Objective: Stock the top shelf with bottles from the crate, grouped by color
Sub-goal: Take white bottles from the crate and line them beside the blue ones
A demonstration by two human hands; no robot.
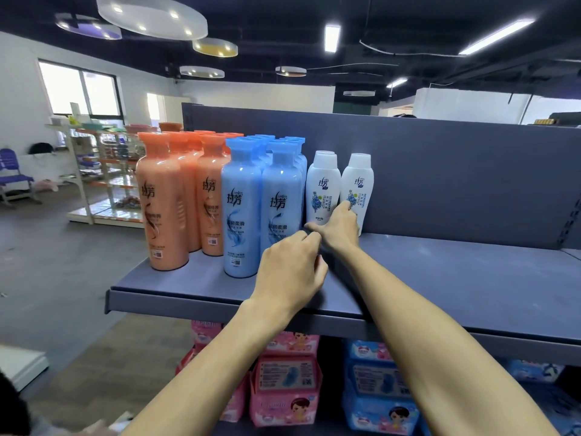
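The top shelf (440,265) carries three groups of bottles: orange bottles (163,199) at the left, blue bottles (242,202) in the middle and white bottles (323,184) to their right. My right hand (341,229) reaches to the rightmost white bottle (358,180). Its fingers touch the bottle's lower front and its thumb stretches left. My left hand (292,269) hovers over the shelf, just in front of the base of the front right blue bottle (281,196). Its fingers are curled and I see nothing in them. No crate is in view.
The shelf runs bare to the right of the white bottles, with a grey back panel (456,171) behind. Pink packs (283,388) and blue packs (380,388) fill the shelf below. Another rack (103,171) stands far left across the floor.
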